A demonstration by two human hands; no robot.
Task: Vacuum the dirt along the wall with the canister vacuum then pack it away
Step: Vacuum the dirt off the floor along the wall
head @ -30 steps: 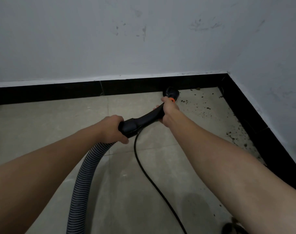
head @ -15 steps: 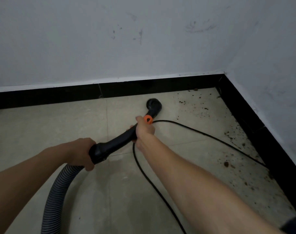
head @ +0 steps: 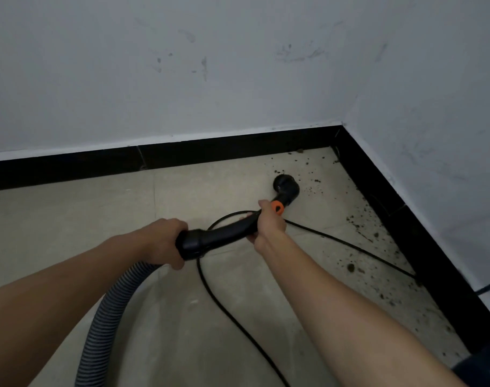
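Observation:
I hold a black vacuum handle (head: 218, 236) with both hands over a beige tiled floor. My left hand (head: 162, 241) grips its rear end, where the grey ribbed hose (head: 107, 325) joins. My right hand (head: 267, 226) grips the front part just behind an orange slider (head: 277, 205). The round black nozzle (head: 285, 185) sits on the floor among dark crumbs of dirt (head: 358, 233) that spread along the right wall toward the corner. The canister itself is out of view.
A black power cord (head: 232, 317) loops under the handle and runs right to the black skirting board (head: 422, 247). White walls meet in a corner at the upper right. Something dark blue (head: 478, 367) shows at the bottom right edge.
The nozzle was pulled back from the far skirting, then swept right toward the dirt near the corner. Both hands kept their grip and moved with it. The cord loop came into view.

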